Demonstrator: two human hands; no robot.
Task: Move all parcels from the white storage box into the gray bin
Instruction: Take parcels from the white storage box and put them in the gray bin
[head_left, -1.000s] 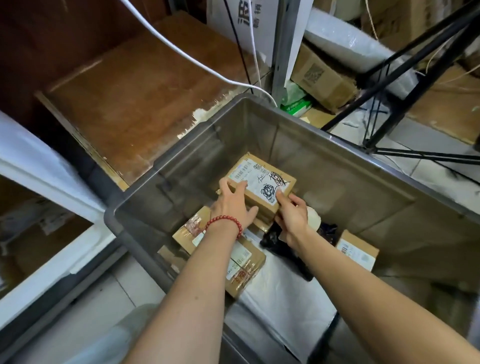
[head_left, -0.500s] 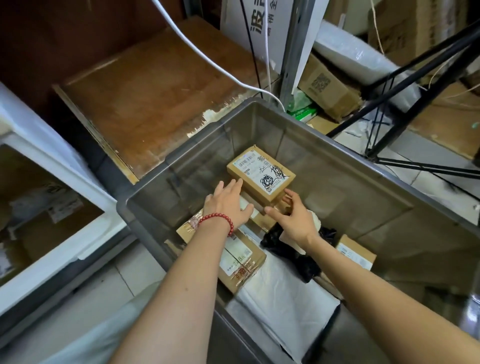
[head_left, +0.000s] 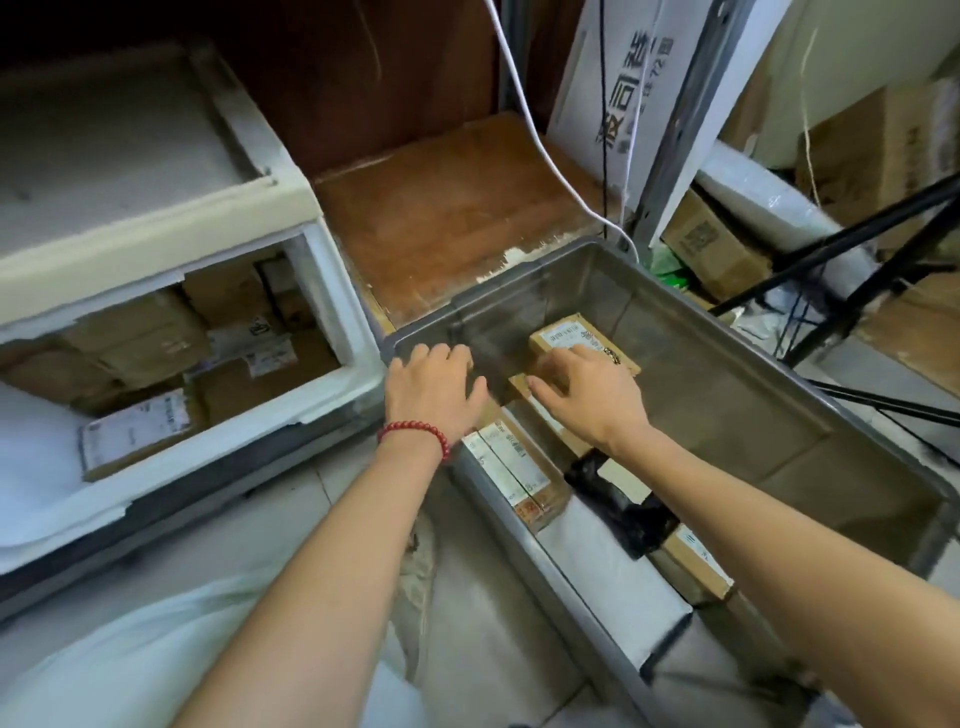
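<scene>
My left hand (head_left: 434, 395) hangs relaxed, empty; my right hand (head_left: 589, 397) spreads flat over the labelled parcel (head_left: 563, 332) in the gray bin (head_left: 545, 293), long axis running upper-left to lower-right.

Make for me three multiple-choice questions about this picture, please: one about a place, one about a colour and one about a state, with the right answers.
1. Where does the white foam storage box stand, seen from the person?
A) left of the gray plastic bin
B) inside it
C) right of it

2. What colour is the bead bracelet on the wrist of the left hand?
A) blue
B) red
C) green

3. In what state is the white foam storage box?
A) shut with a lid
B) open and bare
C) open, with brown cardboard parcels inside

Answers: 1 A, its white wall is beside the bin's left corner. 2 B, the beads are plainly red. 3 C, several labelled parcels show through its opening.
</scene>
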